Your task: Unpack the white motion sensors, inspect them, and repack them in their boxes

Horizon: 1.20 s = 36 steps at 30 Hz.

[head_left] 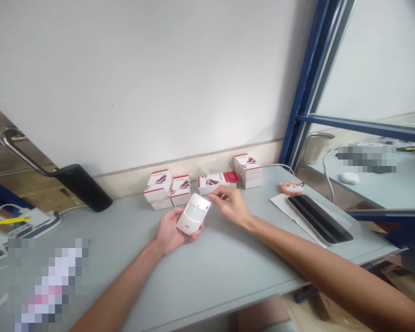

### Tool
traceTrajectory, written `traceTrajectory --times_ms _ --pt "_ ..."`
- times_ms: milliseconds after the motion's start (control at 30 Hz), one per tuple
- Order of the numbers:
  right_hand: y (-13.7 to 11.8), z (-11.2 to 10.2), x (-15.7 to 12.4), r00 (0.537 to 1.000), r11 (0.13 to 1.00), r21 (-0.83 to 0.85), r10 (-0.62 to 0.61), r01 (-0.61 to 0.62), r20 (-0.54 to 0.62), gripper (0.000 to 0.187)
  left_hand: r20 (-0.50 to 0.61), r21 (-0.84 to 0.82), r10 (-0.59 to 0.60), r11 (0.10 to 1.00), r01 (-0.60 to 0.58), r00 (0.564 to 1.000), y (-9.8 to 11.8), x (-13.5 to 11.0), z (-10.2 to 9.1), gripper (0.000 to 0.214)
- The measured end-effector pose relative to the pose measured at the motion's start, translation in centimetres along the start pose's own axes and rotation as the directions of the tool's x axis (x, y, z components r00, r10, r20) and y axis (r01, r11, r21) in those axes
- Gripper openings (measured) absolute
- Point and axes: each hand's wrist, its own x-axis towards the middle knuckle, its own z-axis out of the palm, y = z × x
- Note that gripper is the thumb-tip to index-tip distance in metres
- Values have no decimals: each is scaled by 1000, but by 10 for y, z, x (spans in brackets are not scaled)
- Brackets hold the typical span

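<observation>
"Well, please tell me first where the white device is."
"The white device (194, 214) is near the middle of the frame, tilted, above the tabletop (134, 267). It has a curved, pale window on its front and a small red mark near its lower end."

"And which hand is holding it?"
"The left hand (170, 230) is holding it. This hand comes from the lower left, and its fingers are closed around the lower part of the device, so that some fingertips appear at the right edge."

"What about the other one?"
"The right hand (235, 207) comes from the lower right. Its thumb and fingers are bent toward the upper right corner of the device. Whether they grip something small there, I cannot tell."

"Which things are behind the hands?"
"Along the wall, in the centre of the frame, are several red-and-white boxes (158, 185). One of these, the box with a red flap (231, 176), lies just behind the right hand."

"And at the right side?"
"There is a black phone (320, 218), which lies partly on a white sheet (284, 208). Just behind the phone is a small orange case (292, 188). At the left edge of the frame I see a power strip (46, 220) with a yellow tag."
</observation>
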Motion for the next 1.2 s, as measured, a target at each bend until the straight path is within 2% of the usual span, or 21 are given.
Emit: traceTrajectory --times_ms 67,133,167,233,300,367,467,567,667,733,800,833,867,933,1033,1200 --pt "2 -15 9 990 974 -183 -126 137 67 24 -9 -32 -5 999 4 1000 0 0 1 38" --pt "5 -36 22 951 844 -439 -274 308 142 24 -28 -75 -11 997 9 1000 1 1 2 37" --pt "8 -46 29 947 773 -554 -304 309 104 26 -36 -90 -12 996 8 999 1 2 2 37" --pt "15 -62 44 951 663 -713 -309 228 16 29 -39 -97 -15 995 11 999 1 2 2 36" --pt "23 -66 58 960 562 -803 -277 200 45 30 -25 -86 -22 996 20 999 1 2 3 37" --pt "31 -60 70 970 543 -813 -218 212 108 27 -14 -80 -23 997 21 1000 1 2 4 37" --pt "38 -46 86 983 656 -734 -149 177 104 18 -15 -88 -14 996 12 1000 0 1 4 35" --pt "36 -40 90 993 755 -650 -118 85 -7 18 8 -84 -5 996 6 1000 -1 1 4 34" --pt "29 -40 77 989 848 -529 -63 -18 -135 25 24 -73 15 997 -13 1000 -3 3 3 35" --pt "24 -38 61 986 929 -363 15 -76 -166 32 13 -61 47 997 -47 999 -4 4 4 35" --pt "18 -34 46 971 981 8 193 -194 -139 32 -3 -56 94 994 -94 996 -5 4 6 35" --pt "15 -32 40 952 939 215 293 -269 -92 30 -14 -55 116 992 -116 993 -5 4 8 35" --pt "11 -28 35 926 856 391 376 -337 -25 27 -26 -54 131 990 -132 991 -5 4 9 34" --pt "5 -23 29 889 714 558 447 -424 102 24 -48 -43 144 988 -146 988 -5 3 12 34" --pt "-1 -16 25 878 673 580 443 -459 181 28 -77 -47 151 987 -155 985 -4 3 15 36" --pt "-5 -7 19 895 736 524 423 -429 140 30 -110 -82 181 978 -191 977 -1 0 20 38"
